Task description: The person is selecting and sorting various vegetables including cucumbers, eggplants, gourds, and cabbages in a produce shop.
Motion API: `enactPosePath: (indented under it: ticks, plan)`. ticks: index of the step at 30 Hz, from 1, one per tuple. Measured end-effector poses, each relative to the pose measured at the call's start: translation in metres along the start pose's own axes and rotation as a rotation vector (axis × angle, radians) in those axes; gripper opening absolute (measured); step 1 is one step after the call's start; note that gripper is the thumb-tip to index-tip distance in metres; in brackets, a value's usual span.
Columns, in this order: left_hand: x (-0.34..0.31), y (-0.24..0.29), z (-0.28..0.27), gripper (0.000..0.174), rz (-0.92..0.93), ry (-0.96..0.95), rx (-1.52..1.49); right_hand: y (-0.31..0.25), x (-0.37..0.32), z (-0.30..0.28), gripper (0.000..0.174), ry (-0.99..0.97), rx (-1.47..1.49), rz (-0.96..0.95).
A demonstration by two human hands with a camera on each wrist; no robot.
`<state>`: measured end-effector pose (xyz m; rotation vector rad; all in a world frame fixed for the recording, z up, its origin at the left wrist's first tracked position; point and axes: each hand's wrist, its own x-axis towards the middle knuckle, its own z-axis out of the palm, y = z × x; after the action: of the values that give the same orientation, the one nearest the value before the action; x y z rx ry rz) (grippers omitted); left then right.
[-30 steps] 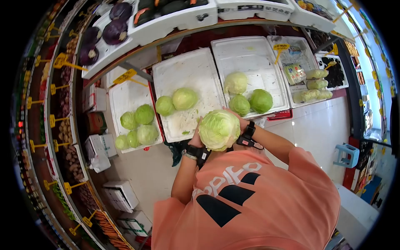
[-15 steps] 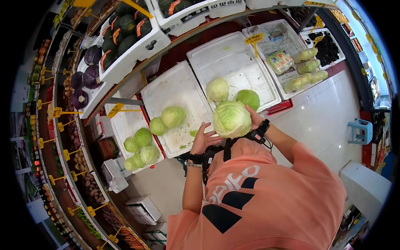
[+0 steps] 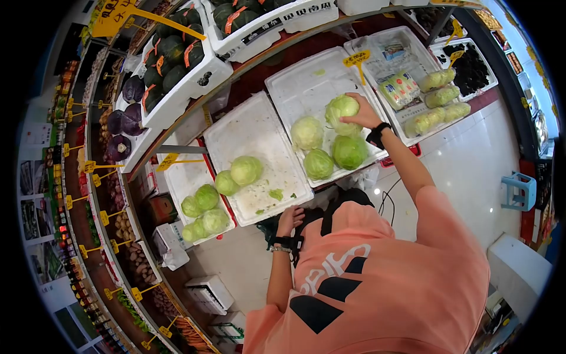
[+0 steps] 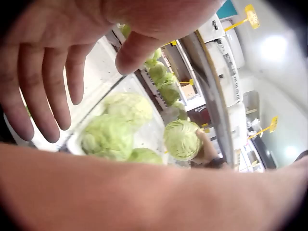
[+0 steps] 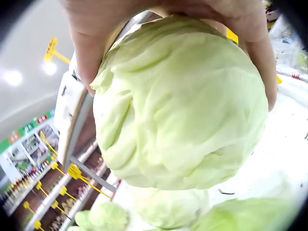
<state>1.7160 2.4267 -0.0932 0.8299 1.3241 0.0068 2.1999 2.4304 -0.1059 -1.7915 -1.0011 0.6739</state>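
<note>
My right hand (image 3: pixel 364 113) grips a pale green cabbage (image 3: pixel 342 111) over the white foam box (image 3: pixel 315 71) ahead of me. In the right wrist view, thumb and fingers spread around the top of that cabbage (image 5: pixel 183 106). Close beside it lie a paler cabbage (image 3: pixel 306 133) and two greener ones, the nearer-right cabbage (image 3: pixel 349 152) and the front cabbage (image 3: pixel 319 164). My left hand (image 3: pixel 289 219) hangs by the front edge of the middle foam box (image 3: pixel 265 118), holding nothing. Its fingers (image 4: pixel 53 91) are extended and apart in the left wrist view.
Two cabbages (image 3: pixel 245 170) and leaf scraps (image 3: pixel 276 194) lie in the middle box. Several more cabbages (image 3: pixel 206 196) fill the left box. Wrapped vegetables (image 3: pixel 442 96) lie to the right. A shelf with dark squashes (image 3: pixel 172 49) overhangs the back; yellow price tags (image 3: pixel 357 58) stick out.
Both hands held the cabbage near my chest. The left hand let go and dropped toward the middle box's front edge, while the right carried the cabbage forward over the right-hand box.
</note>
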Motion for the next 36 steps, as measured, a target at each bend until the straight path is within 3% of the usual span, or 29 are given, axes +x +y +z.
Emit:
enactPosePath:
  ticks: [3,8,11,14,19,22,26,28,29,30,31,32,33,34,36]
  plan:
    - [-0.001,-0.031,-0.021,0.052,-0.077,0.100,0.089,0.010,0.026,0.017,0.096,0.022,-0.317,0.007]
    - [-0.002,-0.071,-0.053,0.049,-0.177,0.223,-0.025,0.046,0.056,0.055,0.095,-0.028,-0.373,0.022]
    - [-0.009,-0.086,-0.064,0.045,-0.167,0.251,-0.094,0.059,0.062,0.069,0.095,-0.094,-0.465,-0.099]
    - [-0.017,-0.091,-0.063,0.046,-0.143,0.291,-0.102,0.049,0.059,0.079,0.095,-0.119,-0.553,0.034]
    - [-0.009,-0.095,-0.062,0.044,-0.112,0.283,-0.189,0.047,0.067,0.062,0.094,-0.332,-0.603,-0.137]
    - [0.002,-0.093,-0.065,0.042,-0.079,0.271,-0.215,0.037,0.064,0.058,0.092,-0.399,-0.651,-0.100]
    - [0.024,-0.088,-0.082,0.042,-0.022,0.267,-0.185,-0.001,0.034,0.055,0.089,-0.291,-0.744,-0.215]
    - [0.038,-0.075,-0.102,0.046,0.047,0.287,-0.115,-0.045,0.004,0.051,0.084,-0.334,-0.563,-0.372]
    - [0.044,-0.067,-0.112,0.047,0.092,0.296,-0.062,-0.071,-0.021,0.050,0.076,-0.408,-0.489,-0.439]
    - [0.045,-0.056,-0.120,0.052,0.178,0.389,-0.007,-0.116,-0.050,0.048,0.072,-0.581,-0.293,-0.358]
    - [0.061,-0.053,-0.138,0.054,0.216,0.503,0.232,-0.147,-0.080,0.050,0.069,-0.723,-0.304,-0.279]
    - [0.078,-0.052,-0.156,0.059,0.292,0.506,0.209,-0.157,-0.115,0.050,0.064,-0.797,-0.359,-0.393]
    - [0.076,-0.029,-0.164,0.064,0.356,0.596,0.284,-0.192,-0.145,0.050,0.058,-0.944,-0.252,-0.262]
    - [0.121,-0.040,-0.191,0.070,0.410,0.608,0.250,-0.197,-0.177,0.052,0.057,-0.990,-0.233,-0.254]
    - [0.111,0.016,-0.208,0.082,0.539,0.769,0.407,-0.222,-0.216,0.056,0.057,-1.039,-0.198,-0.175]
